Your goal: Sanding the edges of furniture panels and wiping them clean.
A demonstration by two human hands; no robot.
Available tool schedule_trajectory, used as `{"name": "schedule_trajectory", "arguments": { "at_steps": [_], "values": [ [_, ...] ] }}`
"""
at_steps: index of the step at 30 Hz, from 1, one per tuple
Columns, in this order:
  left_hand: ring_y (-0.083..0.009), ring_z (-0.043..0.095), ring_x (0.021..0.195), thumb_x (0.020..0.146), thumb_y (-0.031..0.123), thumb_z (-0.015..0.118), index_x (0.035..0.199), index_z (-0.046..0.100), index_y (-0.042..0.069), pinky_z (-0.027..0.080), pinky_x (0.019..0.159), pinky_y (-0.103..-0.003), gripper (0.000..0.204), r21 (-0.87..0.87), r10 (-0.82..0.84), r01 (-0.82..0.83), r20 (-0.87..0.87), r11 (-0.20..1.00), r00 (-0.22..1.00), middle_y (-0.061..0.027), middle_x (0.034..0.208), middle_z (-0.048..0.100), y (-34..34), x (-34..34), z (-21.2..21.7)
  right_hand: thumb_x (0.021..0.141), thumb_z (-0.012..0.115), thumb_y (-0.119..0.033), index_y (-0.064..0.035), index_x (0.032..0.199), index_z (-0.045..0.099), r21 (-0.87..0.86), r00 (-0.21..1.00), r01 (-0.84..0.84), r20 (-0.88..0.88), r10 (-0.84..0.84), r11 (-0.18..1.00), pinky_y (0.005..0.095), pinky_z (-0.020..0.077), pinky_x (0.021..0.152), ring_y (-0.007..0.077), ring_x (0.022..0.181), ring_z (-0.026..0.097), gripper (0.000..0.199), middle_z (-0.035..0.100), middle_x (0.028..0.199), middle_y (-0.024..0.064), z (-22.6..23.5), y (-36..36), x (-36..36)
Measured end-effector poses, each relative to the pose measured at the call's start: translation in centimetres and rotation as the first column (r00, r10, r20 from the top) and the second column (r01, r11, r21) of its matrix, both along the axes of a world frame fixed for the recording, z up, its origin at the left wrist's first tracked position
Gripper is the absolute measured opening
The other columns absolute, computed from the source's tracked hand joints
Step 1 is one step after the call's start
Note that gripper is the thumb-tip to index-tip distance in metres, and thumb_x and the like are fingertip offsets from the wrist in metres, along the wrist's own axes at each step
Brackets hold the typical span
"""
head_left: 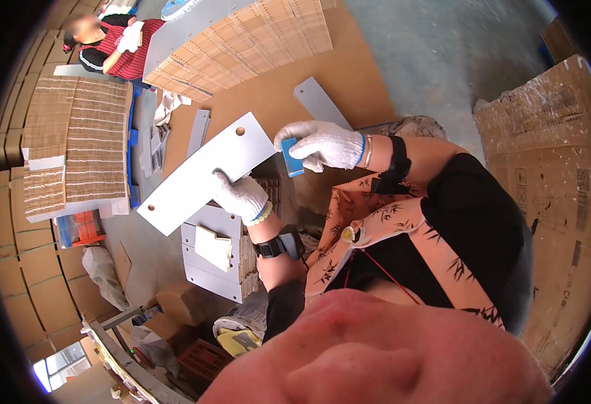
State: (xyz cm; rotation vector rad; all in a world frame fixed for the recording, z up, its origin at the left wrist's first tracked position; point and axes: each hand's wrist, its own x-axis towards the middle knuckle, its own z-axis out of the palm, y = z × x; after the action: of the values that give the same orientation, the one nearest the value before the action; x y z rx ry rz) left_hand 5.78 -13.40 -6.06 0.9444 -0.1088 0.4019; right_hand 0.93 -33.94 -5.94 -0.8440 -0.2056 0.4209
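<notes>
A long white panel (204, 176) with a round hole near each end is held up at a slant by my left hand (241, 196), its gloved thumb lying over the panel's near edge. My right hand (329, 145), also in a white knit glove, grips a small flat blue block (291, 159) between thumb and fingers. That block sits just off the panel's right end. Below my left hand stands a stack of grey panels (208, 273) with a folded white cloth (212, 248) on top.
Loose grey panels (322, 102) lie on a brown board (369, 81) ahead. Behind them is a tall stack of boards (248, 50). Another stack (80, 141) stands at left near a co-worker (117, 50) in white gloves. A large cardboard sheet (545, 202) rises at right.
</notes>
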Motion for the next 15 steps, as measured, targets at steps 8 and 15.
{"name": "schedule_trajectory", "arguments": {
  "at_steps": [8, 15],
  "values": [
    [-0.0289, 0.059, 0.114, 0.092, 0.022, 0.065, 0.135, 0.049, 0.001, 0.052, 0.088, -0.042, 0.05, 0.036, 0.043, -0.045, 0.055, 0.998, 0.998, -0.0153, 0.127, 0.057, 0.8, 0.3, -1.5, 0.094, 0.06, -0.009, -0.0014, 0.116, 0.06, 0.008, 0.998, 0.067, 0.014, -0.068, 0.998, 0.0226, 0.0368, 0.042, 0.0091, 0.049, 0.05, 0.023, 0.059, 0.073, 0.0047, -0.2, -0.1, 0.3],
    [-0.0259, 0.065, 0.096, 0.09, 0.023, 0.066, 0.127, 0.054, 0.002, 0.05, 0.059, -0.03, 0.044, 0.035, 0.026, -0.025, -0.041, 0.999, 0.999, -0.0141, 0.115, 0.061, 0.4, -0.3, -0.9, 0.09, 0.058, -0.005, -0.0026, 0.115, 0.06, -0.026, 0.998, 0.063, 0.011, -0.062, 0.998, 0.0221, 0.0409, 0.046, 0.0088, 0.051, 0.052, 0.025, 0.059, 0.08, 0.0036, 0.4, -0.7, 0.3]
  ]
}}
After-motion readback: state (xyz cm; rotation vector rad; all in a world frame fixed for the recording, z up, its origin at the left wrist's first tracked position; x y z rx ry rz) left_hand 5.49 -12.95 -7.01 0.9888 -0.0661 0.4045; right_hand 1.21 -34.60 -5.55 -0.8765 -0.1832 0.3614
